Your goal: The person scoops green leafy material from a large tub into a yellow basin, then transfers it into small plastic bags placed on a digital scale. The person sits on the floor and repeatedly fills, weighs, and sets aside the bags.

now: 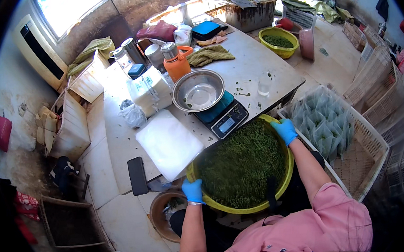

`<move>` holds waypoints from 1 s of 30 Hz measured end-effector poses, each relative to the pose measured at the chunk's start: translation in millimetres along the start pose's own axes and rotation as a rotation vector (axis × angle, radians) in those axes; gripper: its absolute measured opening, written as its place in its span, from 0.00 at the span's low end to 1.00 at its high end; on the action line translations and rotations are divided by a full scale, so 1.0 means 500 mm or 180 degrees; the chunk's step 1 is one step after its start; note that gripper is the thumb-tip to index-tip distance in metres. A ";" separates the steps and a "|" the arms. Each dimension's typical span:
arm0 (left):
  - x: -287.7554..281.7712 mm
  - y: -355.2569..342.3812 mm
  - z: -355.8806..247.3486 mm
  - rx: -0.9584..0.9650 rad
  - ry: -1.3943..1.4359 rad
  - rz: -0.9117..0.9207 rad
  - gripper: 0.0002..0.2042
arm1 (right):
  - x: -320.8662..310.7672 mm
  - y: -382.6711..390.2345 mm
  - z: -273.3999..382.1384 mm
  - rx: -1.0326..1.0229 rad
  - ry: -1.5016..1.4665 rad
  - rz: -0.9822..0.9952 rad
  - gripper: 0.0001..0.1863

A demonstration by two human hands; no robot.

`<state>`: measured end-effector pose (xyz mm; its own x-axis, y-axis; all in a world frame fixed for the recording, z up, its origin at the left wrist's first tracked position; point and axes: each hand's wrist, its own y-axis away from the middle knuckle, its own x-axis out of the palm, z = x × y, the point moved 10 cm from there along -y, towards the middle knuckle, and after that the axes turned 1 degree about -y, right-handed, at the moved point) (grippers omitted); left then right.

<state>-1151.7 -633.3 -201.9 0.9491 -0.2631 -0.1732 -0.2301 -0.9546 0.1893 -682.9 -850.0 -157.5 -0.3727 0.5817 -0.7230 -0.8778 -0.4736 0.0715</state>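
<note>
- Two gloved hands: left hand [192,191] and right hand [285,130].
- Two yellow tubs: near tub [289,164] between the hands, far tub [285,53] well beyond the right.
- One bowl [181,93] atop one scale [227,119] with a lit display, ahead of and between both hands.
- One orange bottle [177,69], farther ahead of the left hand.
- One white stack [169,143], just beyond the left hand.
- One phone [137,176], left of the left hand.
- One brown bucket [157,218], below and beside the left hand.
- One clear cup [264,84], beyond the right hand.
- One crate [362,173] of bags [326,122], packed too tightly to count, right of the right hand.
</note>
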 end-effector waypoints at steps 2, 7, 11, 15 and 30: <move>0.005 -0.003 -0.005 -0.0004 -0.0187 0.0028 0.12 | 0.008 -0.021 0.002 -0.0083 0.0010 -0.0155 0.26; 0.006 -0.005 -0.013 0.0068 -0.0544 0.0053 0.15 | 0.016 -0.023 0.026 0.0080 0.0628 0.0032 0.25; 0.004 -0.010 0.003 0.0063 -0.1065 0.0026 0.17 | 0.010 0.024 0.041 -0.0345 0.0761 0.0183 0.26; 0.027 -0.014 -0.006 -0.0088 -0.1560 0.0095 0.18 | -0.018 0.037 0.019 -0.0535 0.1124 0.0060 0.24; -0.003 0.029 -0.065 -0.0044 -0.1874 -0.0389 0.21 | 0.065 0.087 0.487 -0.0972 0.0869 0.0485 0.30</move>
<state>-1149.2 -642.1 -167.5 0.6889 -0.1884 -0.6999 -0.1202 -0.9819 0.1461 -806.5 -690.8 -10.5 -0.3617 0.3132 -0.8781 -0.6744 -0.7383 0.0145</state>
